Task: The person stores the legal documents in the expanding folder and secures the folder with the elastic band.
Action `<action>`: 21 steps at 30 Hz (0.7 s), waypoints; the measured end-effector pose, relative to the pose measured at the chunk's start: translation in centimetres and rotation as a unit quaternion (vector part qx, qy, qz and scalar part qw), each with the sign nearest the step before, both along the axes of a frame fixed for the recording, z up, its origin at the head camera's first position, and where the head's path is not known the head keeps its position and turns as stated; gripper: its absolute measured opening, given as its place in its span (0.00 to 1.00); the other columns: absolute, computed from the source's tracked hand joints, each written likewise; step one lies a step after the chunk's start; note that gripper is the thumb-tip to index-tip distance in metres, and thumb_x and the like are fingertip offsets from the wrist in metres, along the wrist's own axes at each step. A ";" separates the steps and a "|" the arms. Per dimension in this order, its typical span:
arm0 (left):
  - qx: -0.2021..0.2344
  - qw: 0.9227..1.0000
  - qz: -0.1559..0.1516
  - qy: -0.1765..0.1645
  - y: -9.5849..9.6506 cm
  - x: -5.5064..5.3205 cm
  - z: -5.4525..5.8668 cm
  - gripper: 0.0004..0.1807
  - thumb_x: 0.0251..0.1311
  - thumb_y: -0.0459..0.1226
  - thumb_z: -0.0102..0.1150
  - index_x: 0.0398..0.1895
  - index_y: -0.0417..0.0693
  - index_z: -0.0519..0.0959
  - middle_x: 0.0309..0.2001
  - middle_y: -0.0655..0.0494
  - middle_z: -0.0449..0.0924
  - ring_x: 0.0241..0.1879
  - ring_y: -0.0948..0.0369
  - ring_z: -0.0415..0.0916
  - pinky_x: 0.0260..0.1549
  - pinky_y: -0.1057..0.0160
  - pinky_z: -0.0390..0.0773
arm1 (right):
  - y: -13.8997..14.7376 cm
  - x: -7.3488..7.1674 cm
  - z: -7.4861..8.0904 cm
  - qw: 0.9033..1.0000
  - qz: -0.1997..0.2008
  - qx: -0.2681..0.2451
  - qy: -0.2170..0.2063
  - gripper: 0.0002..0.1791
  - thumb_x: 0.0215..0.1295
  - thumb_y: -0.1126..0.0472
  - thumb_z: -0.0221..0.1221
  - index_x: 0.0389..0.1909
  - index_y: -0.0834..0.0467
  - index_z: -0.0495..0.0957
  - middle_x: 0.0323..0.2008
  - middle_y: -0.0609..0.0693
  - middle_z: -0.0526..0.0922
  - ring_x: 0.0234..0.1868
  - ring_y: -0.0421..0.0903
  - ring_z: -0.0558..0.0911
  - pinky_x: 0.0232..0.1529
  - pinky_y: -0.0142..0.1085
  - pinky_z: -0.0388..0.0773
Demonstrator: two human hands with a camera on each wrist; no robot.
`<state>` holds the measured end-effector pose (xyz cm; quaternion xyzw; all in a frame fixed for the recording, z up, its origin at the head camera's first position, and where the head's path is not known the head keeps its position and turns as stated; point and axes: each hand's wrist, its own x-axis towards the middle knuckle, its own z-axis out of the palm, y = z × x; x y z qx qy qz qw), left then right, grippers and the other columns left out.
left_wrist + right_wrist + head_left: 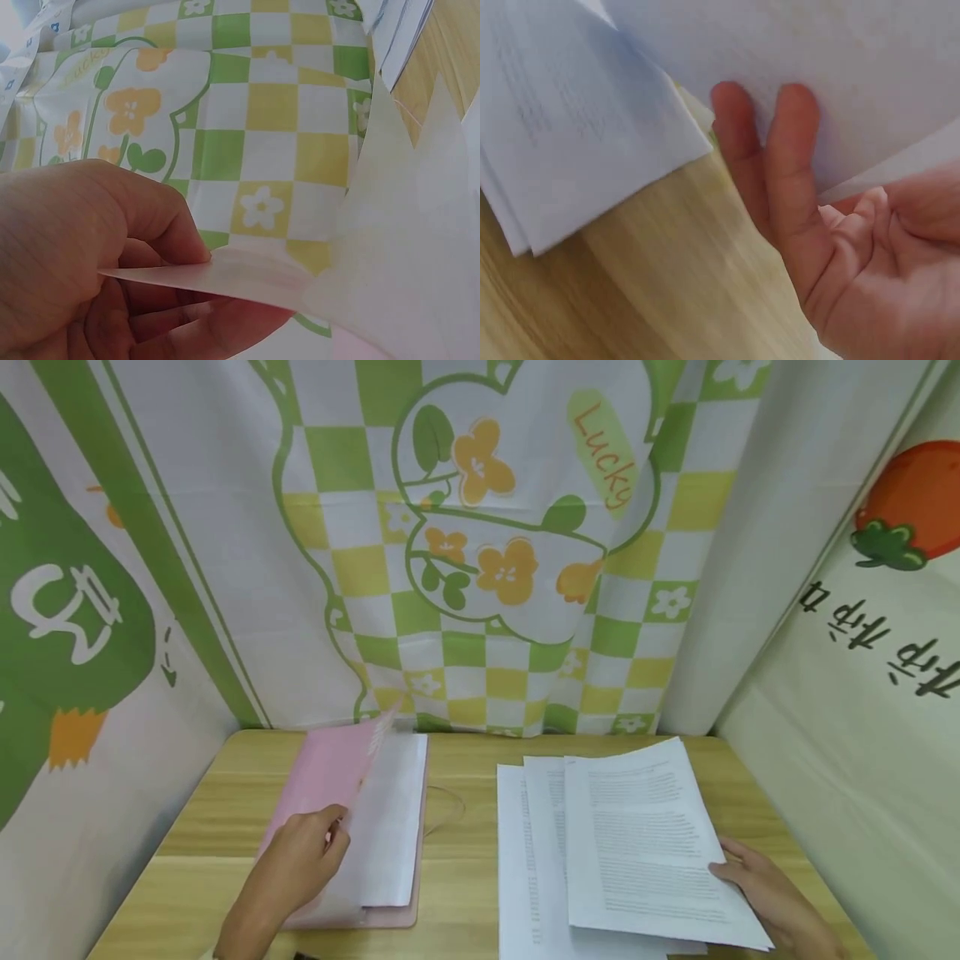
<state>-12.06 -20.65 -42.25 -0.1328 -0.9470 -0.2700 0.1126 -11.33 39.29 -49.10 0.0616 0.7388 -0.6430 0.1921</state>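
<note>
My left hand [303, 852] pinches the raised cover of a pink folder [330, 777], thumb on one side and fingers on the other. In the left wrist view the thin cover edge [202, 277] runs between thumb and fingers. White paper [393, 827] lies inside the folder. With my right hand [765, 893] I grip a printed sheet [645, 835] by its right edge, thumb on top. In the right wrist view two fingers [793, 142] extend along the sheet's underside. More printed sheets [512, 860] lie fanned on the table beneath and left of it.
The wooden table [465, 893] has a patterned curtain [517, 677] behind it and printed fabric walls on both sides. A thin cord loop [462, 810] lies beside the folder's right edge. A small dark object [306, 956] shows at the bottom edge below the left wrist.
</note>
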 end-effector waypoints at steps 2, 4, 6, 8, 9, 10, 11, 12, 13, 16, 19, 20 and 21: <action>0.000 1.000 0.000 -0.005 0.0 0.1 0.0 0.11 0.61 0.24 0.54 0.42 0.35 0.84 0.20 0.64 0.68 0.21 0.68 0.64 0.25 0.63 0.72 | -0.2 0.1 -0.1 1.000 -0.013 -0.027 0.001 0.40 0.81 0.63 0.47 0.78 0.73 0.33 0.48 0.53 0.86 0.44 0.53 0.87 0.42 0.47 0.84; 0.000 1.000 0.000 -0.007 0.0 0.1 0.0 0.11 0.61 0.24 0.54 0.42 0.35 0.84 0.21 0.64 0.68 0.21 0.67 0.64 0.26 0.63 0.72 | -0.5 0.1 -0.2 0.998 -0.019 -0.052 0.011 0.38 0.80 0.63 0.48 0.79 0.72 0.40 0.48 0.53 0.86 0.45 0.53 0.87 0.42 0.47 0.84; 0.001 1.000 0.000 -0.005 0.1 0.1 0.0 0.11 0.60 0.24 0.55 0.42 0.34 0.84 0.21 0.64 0.68 0.21 0.67 0.64 0.26 0.63 0.72 | -0.9 0.1 -0.3 0.997 -0.024 -0.075 0.025 0.32 0.80 0.63 0.50 0.78 0.64 0.52 0.48 0.53 0.86 0.45 0.53 0.87 0.43 0.47 0.84; 0.001 1.000 -0.001 -0.004 0.1 0.0 0.0 0.10 0.60 0.24 0.55 0.42 0.34 0.84 0.21 0.64 0.69 0.22 0.67 0.64 0.26 0.63 0.73 | -1.4 0.0 -0.3 0.995 -0.016 -0.091 0.042 0.29 0.80 0.64 0.49 0.77 0.62 0.55 0.49 0.52 0.86 0.46 0.53 0.87 0.43 0.47 0.84; 0.001 1.000 -0.001 -0.003 0.1 0.0 0.0 0.10 0.60 0.24 0.55 0.42 0.34 0.84 0.21 0.63 0.69 0.21 0.67 0.64 0.26 0.63 0.73 | -1.7 -0.1 -0.3 0.994 -0.017 -0.095 0.047 0.28 0.80 0.64 0.49 0.76 0.63 0.56 0.49 0.52 0.86 0.46 0.53 0.87 0.42 0.47 0.85; 0.001 1.000 -0.001 -0.002 0.1 0.0 0.0 0.10 0.60 0.24 0.55 0.42 0.34 0.84 0.21 0.63 0.69 0.21 0.67 0.64 0.26 0.63 0.73 | -2.0 -0.2 -0.3 0.994 -0.016 -0.096 0.053 0.29 0.80 0.64 0.49 0.76 0.65 0.54 0.49 0.52 0.86 0.45 0.52 0.87 0.42 0.46 0.85; 0.000 1.000 -0.001 -0.001 0.1 0.0 0.1 0.10 0.60 0.24 0.55 0.42 0.34 0.84 0.21 0.63 0.69 0.21 0.67 0.64 0.26 0.63 0.73 | -2.4 -0.3 -0.3 0.994 -0.018 -0.095 0.055 0.30 0.80 0.64 0.49 0.77 0.67 0.52 0.49 0.51 0.86 0.45 0.52 0.87 0.42 0.46 0.85; 0.000 1.000 -0.001 0.000 0.1 0.0 0.1 0.10 0.60 0.24 0.55 0.42 0.34 0.83 0.21 0.64 0.69 0.21 0.68 0.64 0.26 0.63 0.73 | -2.8 -0.4 -0.3 0.994 -0.020 -0.091 0.056 0.33 0.80 0.65 0.49 0.77 0.71 0.47 0.50 0.51 0.85 0.46 0.52 0.87 0.43 0.46 0.84; 0.000 1.000 -0.002 0.001 0.1 0.0 0.1 0.10 0.60 0.24 0.55 0.42 0.34 0.83 0.21 0.64 0.69 0.21 0.68 0.64 0.26 0.63 0.73 | -3.3 -0.4 -0.3 0.994 -0.023 -0.089 0.056 0.36 0.80 0.65 0.49 0.77 0.74 0.42 0.50 0.51 0.85 0.46 0.51 0.86 0.43 0.45 0.84; 0.000 1.000 -0.003 0.004 0.0 0.1 0.1 0.10 0.60 0.24 0.55 0.42 0.34 0.83 0.21 0.64 0.69 0.21 0.68 0.64 0.26 0.63 0.73 | -4.8 -0.7 -0.4 0.996 -0.034 -0.074 0.046 0.38 0.80 0.64 0.48 0.78 0.74 0.38 0.52 0.52 0.84 0.47 0.51 0.86 0.45 0.45 0.84; -0.001 1.000 -0.004 0.007 0.0 0.1 0.1 0.10 0.60 0.24 0.55 0.42 0.34 0.83 0.21 0.64 0.69 0.21 0.68 0.64 0.26 0.63 0.73 | -6.6 -1.1 -0.5 0.996 -0.036 -0.067 0.042 0.37 0.80 0.64 0.48 0.78 0.73 0.40 0.54 0.57 0.82 0.48 0.53 0.86 0.46 0.45 0.84; 0.000 1.000 -0.004 0.007 0.0 0.1 0.1 0.10 0.60 0.24 0.55 0.42 0.34 0.83 0.21 0.64 0.69 0.21 0.68 0.64 0.26 0.63 0.73 | -7.2 -1.3 -0.6 0.996 -0.034 -0.065 0.042 0.37 0.80 0.65 0.48 0.79 0.72 0.40 0.55 0.59 0.82 0.48 0.53 0.86 0.46 0.45 0.84; -0.001 1.000 -0.003 0.008 0.0 0.1 0.1 0.10 0.60 0.24 0.55 0.42 0.34 0.83 0.21 0.64 0.69 0.21 0.69 0.64 0.26 0.63 0.73 | -7.7 -1.5 -0.7 0.996 -0.030 -0.066 0.043 0.37 0.79 0.65 0.48 0.79 0.72 0.41 0.56 0.61 0.81 0.48 0.53 0.86 0.46 0.45 0.84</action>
